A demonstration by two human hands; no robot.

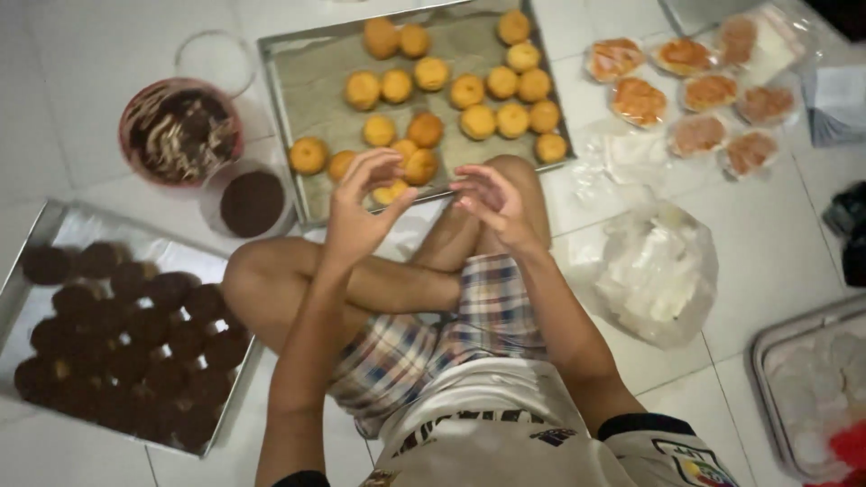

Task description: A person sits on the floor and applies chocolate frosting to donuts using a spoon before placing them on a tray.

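Head view: a person sits cross-legged on a white tiled floor, both hands raised over the knees. The left hand [356, 212] is open, fingers curled loosely, with one plain golden bun [390, 192] just behind it at the near edge of the far baking tray [298, 108]; whether the fingertips touch that bun cannot be told. The right hand [487, 198] is open too, palm up, holding nothing.

As a judgement of progress: the tray at near left [54, 225] is already full of dark chocolate-coated buns [126, 334], while some twenty plain buns [478, 90] remain uncoated on the far tray. A pink bowl of chocolate sauce [180, 131] and a small container of dark crumbs [252, 202] stand at far left. At far right lie wrapped pastries [695, 90]; a clear plastic bag [654, 271] sits beside the right knee.
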